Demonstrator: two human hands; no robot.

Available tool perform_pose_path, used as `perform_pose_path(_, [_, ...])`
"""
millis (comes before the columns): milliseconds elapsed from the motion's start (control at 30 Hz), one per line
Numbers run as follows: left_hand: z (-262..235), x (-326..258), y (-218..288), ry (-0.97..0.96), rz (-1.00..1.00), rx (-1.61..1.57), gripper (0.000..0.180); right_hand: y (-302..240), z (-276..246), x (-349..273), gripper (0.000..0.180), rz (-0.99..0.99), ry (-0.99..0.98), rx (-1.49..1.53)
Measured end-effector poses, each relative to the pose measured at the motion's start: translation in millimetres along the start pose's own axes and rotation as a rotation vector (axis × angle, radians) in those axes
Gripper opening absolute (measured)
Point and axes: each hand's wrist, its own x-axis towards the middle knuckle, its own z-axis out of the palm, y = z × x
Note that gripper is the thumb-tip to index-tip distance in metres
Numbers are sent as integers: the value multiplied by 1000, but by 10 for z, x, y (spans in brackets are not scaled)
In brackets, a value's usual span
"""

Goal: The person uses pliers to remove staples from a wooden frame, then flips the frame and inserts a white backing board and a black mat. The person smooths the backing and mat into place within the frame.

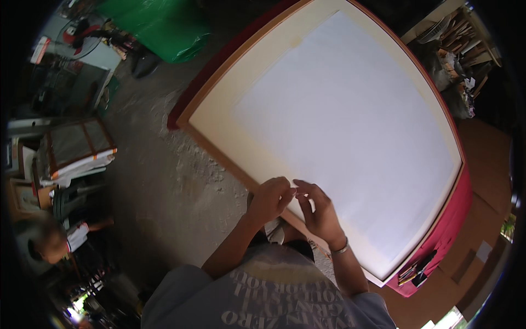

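Note:
My left hand (268, 198) and my right hand (320, 214) meet over the near edge of a large framed panel. Both have their fingertips pinched together, almost touching, around something small and pale that I cannot make out. A wristband circles my right wrist. The panel has a brown wooden frame (219, 155) and a cream border (219, 107) around a big white sheet (350, 120). A small yellowish patch, like tape (296, 41), sits at the sheet's far left edge.
Red cloth (438, 236) shows under the panel, with pens and a dark object (421, 274) at its near right corner. Brown cardboard (485, 164) lies to the right. Green plastic (164, 27) is at the far left; wrapped frames (79, 148) and another person (66, 241) are left.

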Motion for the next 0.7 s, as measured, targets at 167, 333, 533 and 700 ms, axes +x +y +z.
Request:
perform_pose_path(167, [-764,976,-721,-131,33,-61,18,572,-250,1851,16,14,452,-131])
perform_pose_path(333, [-1597,1775,-1312,-32,-21,-14,10,1126,-580,3615,12,-80,554,-500])
perform_pose_path(533, [-1758,2445,-1508,15,-47,-6,17,1327,-576,4158,7,-168,464,-639])
perform_pose_path(700, [-1504,2845,-1570,23,-40,-134,16,1370,-521,4204,6,-178,520,-656])
